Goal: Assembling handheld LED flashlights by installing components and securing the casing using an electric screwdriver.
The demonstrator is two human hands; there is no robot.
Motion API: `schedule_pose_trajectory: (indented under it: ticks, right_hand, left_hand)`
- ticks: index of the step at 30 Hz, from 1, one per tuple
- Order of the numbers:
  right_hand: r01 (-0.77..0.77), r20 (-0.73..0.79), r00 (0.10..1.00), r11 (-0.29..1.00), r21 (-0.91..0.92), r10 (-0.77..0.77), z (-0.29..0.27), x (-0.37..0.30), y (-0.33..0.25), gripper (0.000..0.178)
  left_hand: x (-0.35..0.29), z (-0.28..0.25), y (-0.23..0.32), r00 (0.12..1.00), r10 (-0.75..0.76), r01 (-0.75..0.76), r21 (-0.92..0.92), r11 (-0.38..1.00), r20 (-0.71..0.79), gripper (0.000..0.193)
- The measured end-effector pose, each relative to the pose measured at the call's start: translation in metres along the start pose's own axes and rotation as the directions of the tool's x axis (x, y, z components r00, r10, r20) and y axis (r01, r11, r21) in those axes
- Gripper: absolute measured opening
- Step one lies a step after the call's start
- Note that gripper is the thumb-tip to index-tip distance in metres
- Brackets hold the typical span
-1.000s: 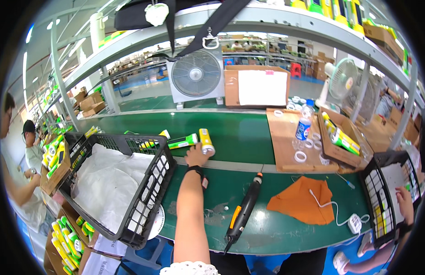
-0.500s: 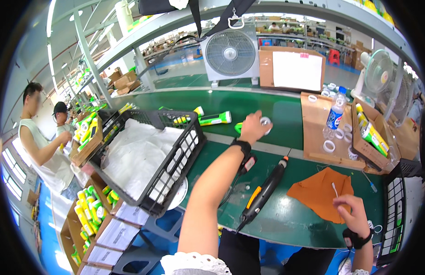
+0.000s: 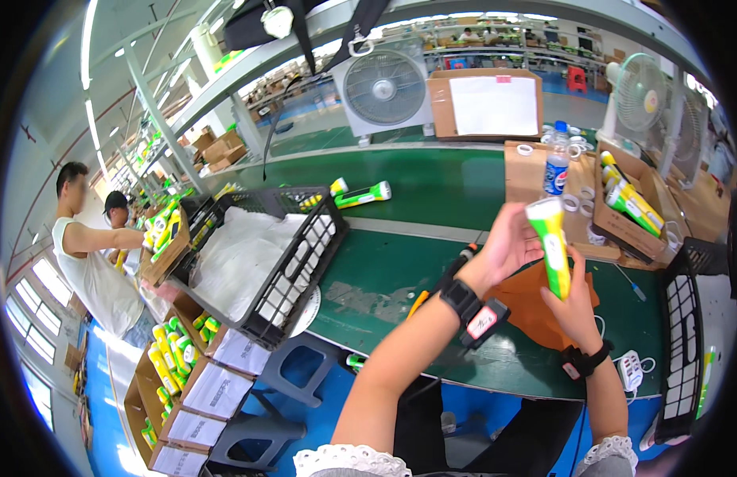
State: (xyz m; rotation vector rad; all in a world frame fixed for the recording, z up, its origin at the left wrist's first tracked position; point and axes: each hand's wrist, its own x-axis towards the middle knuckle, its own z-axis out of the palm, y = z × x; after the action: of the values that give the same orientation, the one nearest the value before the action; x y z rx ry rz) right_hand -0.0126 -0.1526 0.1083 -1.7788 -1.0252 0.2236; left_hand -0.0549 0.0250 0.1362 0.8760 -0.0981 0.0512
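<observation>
A green, yellow and white flashlight (image 3: 553, 250) is held up over the right part of the green table, its wide white head upward. My right hand (image 3: 577, 306) closes round its lower end with thumb and fingers. My left hand (image 3: 507, 246) is at its upper part, fingers curled against its side and partly hidden behind it. Beneath the hands lies an orange-brown cloth (image 3: 535, 318). My left forearm covers most of a black electric screwdriver (image 3: 456, 266). Whether the right hand also has the white swab cannot be seen.
A black crate (image 3: 297, 274) lined with white sheet stands left, another flashlight (image 3: 364, 194) beyond it. At right are a bottle (image 3: 556, 163), white rings (image 3: 571, 203), a carton of flashlights (image 3: 629, 199) and a black basket (image 3: 680, 342). A co-worker (image 3: 98, 246) stands far left.
My left hand has come back from the far strip toward me and right, bringing the flashlight. My right hand has risen off the cloth and taken hold of its lower end.
</observation>
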Motion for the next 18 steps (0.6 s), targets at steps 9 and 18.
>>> schedule_pose_trajectory:
  ticks: [9,18]
  right_hand:
    - [0.362,0.261,0.930,0.766,-0.531,-0.259,0.004,-0.004,0.036,0.069]
    - [0.414,0.280,0.910,0.683,-0.602,-0.305,0.001,-0.004,0.020,0.058]
  left_hand:
    - [0.019,-0.049,-0.122,0.888,0.053,-0.175,-0.230,0.957,-0.456,0.036]
    - [0.011,-0.034,-0.105,0.826,0.192,-0.102,0.194,0.976,-0.531,0.032]
